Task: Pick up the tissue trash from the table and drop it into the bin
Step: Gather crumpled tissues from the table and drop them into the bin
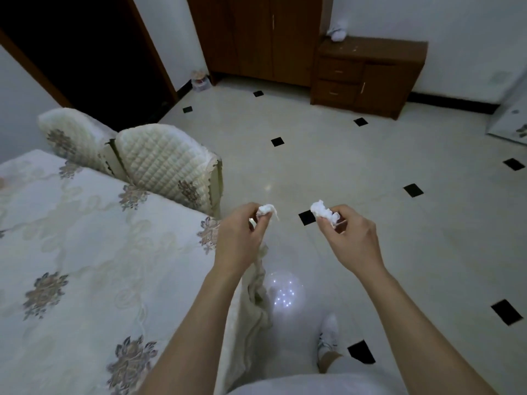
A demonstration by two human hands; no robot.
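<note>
A white shoe (329,334) stands on the tiled floor (370,166). Above it, the left hand (236,235) pinches a crumpled tissue (266,210) at its fingertips, and the right hand (350,238) pinches a second tissue wad (322,210); both wads hang in the air just right of the table (85,238) with its flowered cloth. Two quilted chair backs (165,161) stand behind the table. Farther off are a low wooden cabinet (368,72), a wardrobe (256,35), and a small blurred container (201,81) in the corner.
</note>
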